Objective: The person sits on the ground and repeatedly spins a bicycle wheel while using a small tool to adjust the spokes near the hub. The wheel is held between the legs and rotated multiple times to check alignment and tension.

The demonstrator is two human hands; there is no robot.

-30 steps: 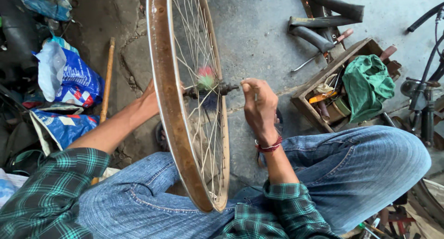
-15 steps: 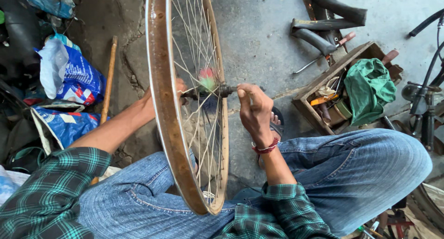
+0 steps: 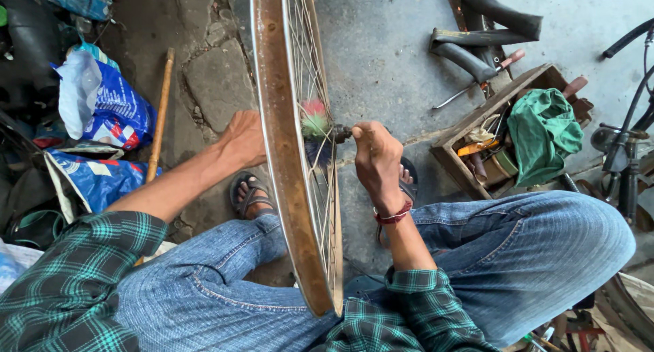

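A rusty spoked bicycle wheel (image 3: 281, 154) stands upright between my knees, seen edge-on. My right hand (image 3: 377, 161) is closed around the axle end (image 3: 340, 132) on the wheel's right side. A red and green tuft (image 3: 314, 117) sits on the hub between the spokes. My left hand (image 3: 244, 138) reaches to the wheel's left side at hub height; its fingers are hidden behind the rim. A red thread band circles my right wrist.
A wooden toolbox (image 3: 482, 142) with a green cloth (image 3: 544, 134) and tools sits on the concrete to the right. Black rubber pieces (image 3: 477, 35) lie beyond it. Blue plastic bags (image 3: 102, 106) and a wooden stick (image 3: 159, 117) are on the left. Bicycle parts (image 3: 627, 141) stand at the right edge.
My right hand has stayed on the axle, shifting slightly. My left hand stays by the hub behind the rim. The wheel keeps its upright position.
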